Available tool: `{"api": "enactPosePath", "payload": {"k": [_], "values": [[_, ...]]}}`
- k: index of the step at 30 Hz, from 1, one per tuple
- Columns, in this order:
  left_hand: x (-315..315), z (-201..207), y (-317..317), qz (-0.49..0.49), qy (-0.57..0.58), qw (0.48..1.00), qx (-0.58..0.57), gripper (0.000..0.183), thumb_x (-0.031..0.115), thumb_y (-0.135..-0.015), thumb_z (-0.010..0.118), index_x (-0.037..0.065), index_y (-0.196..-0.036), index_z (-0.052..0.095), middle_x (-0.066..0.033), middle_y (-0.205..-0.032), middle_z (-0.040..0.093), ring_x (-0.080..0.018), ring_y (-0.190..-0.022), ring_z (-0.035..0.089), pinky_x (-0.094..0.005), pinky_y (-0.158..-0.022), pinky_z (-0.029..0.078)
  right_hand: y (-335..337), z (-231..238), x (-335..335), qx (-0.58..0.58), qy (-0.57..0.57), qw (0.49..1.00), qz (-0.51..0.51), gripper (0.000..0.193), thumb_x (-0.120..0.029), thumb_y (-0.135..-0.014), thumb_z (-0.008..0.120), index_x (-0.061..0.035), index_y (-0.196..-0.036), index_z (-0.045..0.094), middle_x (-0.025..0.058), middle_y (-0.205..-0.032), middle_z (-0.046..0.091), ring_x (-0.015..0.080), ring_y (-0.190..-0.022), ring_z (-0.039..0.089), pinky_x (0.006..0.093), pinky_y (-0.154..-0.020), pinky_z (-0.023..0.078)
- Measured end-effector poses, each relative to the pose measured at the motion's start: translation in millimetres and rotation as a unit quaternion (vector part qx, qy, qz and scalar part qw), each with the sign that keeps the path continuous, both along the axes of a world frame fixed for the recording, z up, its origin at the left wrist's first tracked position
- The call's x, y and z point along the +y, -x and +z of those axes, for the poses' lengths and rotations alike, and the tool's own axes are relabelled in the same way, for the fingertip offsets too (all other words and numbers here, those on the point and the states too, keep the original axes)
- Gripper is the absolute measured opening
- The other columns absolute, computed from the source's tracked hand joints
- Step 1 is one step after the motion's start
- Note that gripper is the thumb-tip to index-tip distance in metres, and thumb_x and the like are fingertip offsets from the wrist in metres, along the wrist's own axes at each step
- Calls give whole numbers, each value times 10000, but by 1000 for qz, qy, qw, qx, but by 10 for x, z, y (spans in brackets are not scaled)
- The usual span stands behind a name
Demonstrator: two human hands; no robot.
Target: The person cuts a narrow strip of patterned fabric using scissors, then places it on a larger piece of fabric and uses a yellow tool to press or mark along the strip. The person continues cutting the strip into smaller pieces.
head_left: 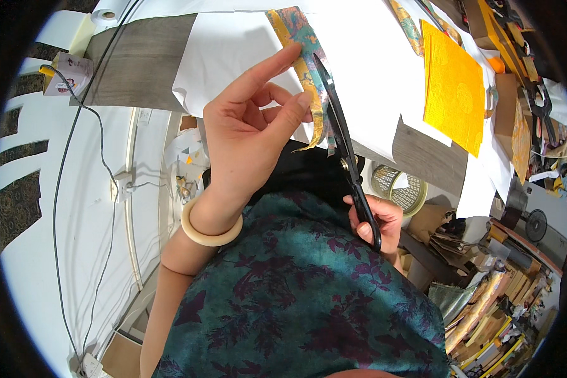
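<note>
My left hand (246,126), with a cream bangle (213,238) on its wrist, pinches a narrow strip of patterned fabric (310,41) between thumb and fingers. Its index finger stretches along the strip. The strip is teal and multicoloured with a golden-yellow border, and its lower end hangs past the table's near edge. My right hand (385,220) grips the handles of long black scissors (340,126). The blades look close together and point up along the strip's right side. Whether they touch the fabric I cannot tell.
White paper (365,82) covers much of the grey wood-grain table (138,60). Yellow patterned sheets (457,88) lie at the right. Below the table edge stands a mesh wastebasket (416,200). Black cables (58,164) hang at the left; rolls and boards (485,309) crowd the lower right.
</note>
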State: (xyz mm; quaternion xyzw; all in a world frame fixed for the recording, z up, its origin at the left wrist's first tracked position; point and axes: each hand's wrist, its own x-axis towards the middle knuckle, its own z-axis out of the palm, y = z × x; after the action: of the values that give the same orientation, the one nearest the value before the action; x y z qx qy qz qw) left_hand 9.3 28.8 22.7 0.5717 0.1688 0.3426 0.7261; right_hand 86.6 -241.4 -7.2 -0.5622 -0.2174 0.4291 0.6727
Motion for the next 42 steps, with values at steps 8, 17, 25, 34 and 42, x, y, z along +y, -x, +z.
{"api": "enactPosePath", "payload": {"k": [8,17,25,34,42], "values": [[-43,-15,-29,17,23,999,-17,552,-112,-950,732,-40,-1481,604,-62,-974,741,-108,-860,733,-256,-803,636,-2,20,15,-7,2,1000,1,495,-128,-893,875,107,-1298,714,54,-817,678,83,-674,567,241,-601,398],[-32,-38,-8,17,-2,1000,-8,544,-83,-953,733,-40,-1479,599,-209,-1498,629,-89,-938,699,-273,-803,659,4,31,4,-16,18,1000,-1,467,-88,-884,871,98,-1287,726,50,-824,686,83,-684,575,236,-611,405],[-30,-32,-5,26,20,999,-20,509,-108,-964,711,-47,-1461,623,-80,-1003,752,-103,-868,726,-269,-828,645,16,52,0,-31,37,999,-2,442,-65,-885,862,83,-1283,737,46,-837,700,78,-689,583,234,-618,419],[87,9,-64,47,-22,999,-11,451,-83,-973,717,-44,-1418,659,-98,-986,770,-120,-841,742,-266,-790,651,11,61,28,-27,22,999,0,447,-79,-888,854,102,-1278,730,44,-823,680,80,-684,570,238,-618,410],[-9,12,-58,34,15,999,-9,438,-72,-972,724,-44,-1406,668,-86,-941,766,-108,-819,739,-264,-783,647,-4,19,38,8,-5,1000,4,480,-88,-905,841,125,-1310,696,56,-820,667,81,-676,556,236,-607,398]]}}
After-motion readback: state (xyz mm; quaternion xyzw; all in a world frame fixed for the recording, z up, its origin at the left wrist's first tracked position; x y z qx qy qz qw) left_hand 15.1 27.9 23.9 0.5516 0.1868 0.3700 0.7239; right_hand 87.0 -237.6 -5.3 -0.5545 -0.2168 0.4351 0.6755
